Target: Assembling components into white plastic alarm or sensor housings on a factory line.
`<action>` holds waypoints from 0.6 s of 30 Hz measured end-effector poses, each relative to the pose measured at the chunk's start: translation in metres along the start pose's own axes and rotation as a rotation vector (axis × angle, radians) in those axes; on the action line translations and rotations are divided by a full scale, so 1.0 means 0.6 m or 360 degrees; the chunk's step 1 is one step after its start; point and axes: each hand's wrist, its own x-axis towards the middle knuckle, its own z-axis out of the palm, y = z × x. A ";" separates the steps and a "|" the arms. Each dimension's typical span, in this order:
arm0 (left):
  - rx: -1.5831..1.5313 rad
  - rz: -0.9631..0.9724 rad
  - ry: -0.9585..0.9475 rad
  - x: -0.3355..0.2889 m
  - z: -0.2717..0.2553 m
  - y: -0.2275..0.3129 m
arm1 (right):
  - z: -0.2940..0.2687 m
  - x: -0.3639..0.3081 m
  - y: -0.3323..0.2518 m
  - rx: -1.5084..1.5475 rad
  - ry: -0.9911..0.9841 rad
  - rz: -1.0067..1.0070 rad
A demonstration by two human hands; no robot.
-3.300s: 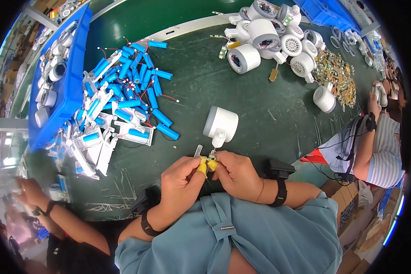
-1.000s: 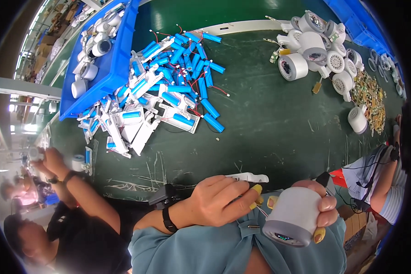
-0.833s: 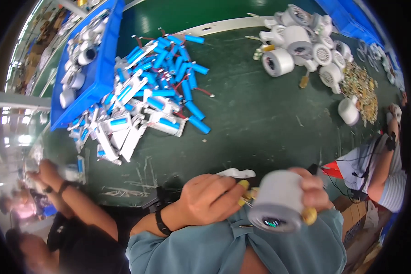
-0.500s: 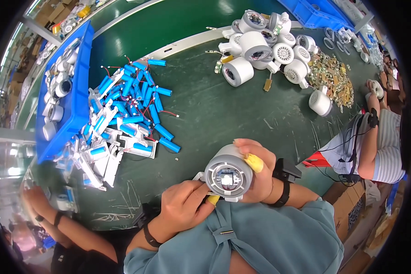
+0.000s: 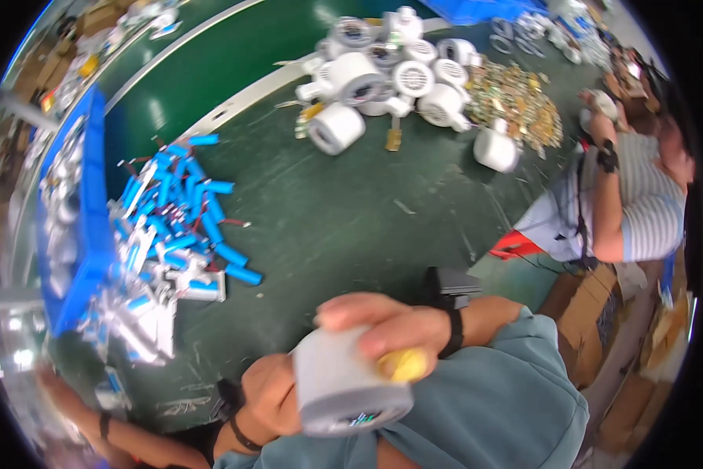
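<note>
A white cylindrical housing (image 5: 340,383) with a grey rim is tilted low in front of me, its rim toward me. Small parts with a green glint show inside the opening, blurred. My right hand (image 5: 390,328) grips it from above and the right, with a yellow covering (image 5: 403,364) on one digit. Against the housing's left side is my left hand (image 5: 269,391), curled. Its fingertips are hidden behind the housing, so what they hold cannot be made out.
Blue battery cells (image 5: 183,211) with thin wires lie heaped among white plastic parts (image 5: 152,320) at left, beside a blue bin (image 5: 93,227). Similar white housings (image 5: 355,78) and small circuit boards (image 5: 516,102) are piled at the back. A co-worker (image 5: 641,195) is at right; another person's forearm (image 5: 144,438) is lower left.
The housing has moved down and left in view and turned, its opening now tipped downward. Both hands went with it. The whole scene has shifted left as the view turned.
</note>
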 end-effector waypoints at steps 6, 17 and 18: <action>-0.0154 0.0368 -0.0120 0.088 0.054 -0.021 | 0.024 0.031 0.016 0.0098 -0.0293 0.0143; 0.0219 0.0503 -0.0101 0.144 -0.023 0.006 | 0.015 0.069 0.056 -0.0079 -0.0154 -0.0215; 0.0306 0.0470 -0.0084 0.138 -0.043 0.009 | 0.001 0.074 0.064 -0.0275 -0.0174 -0.0324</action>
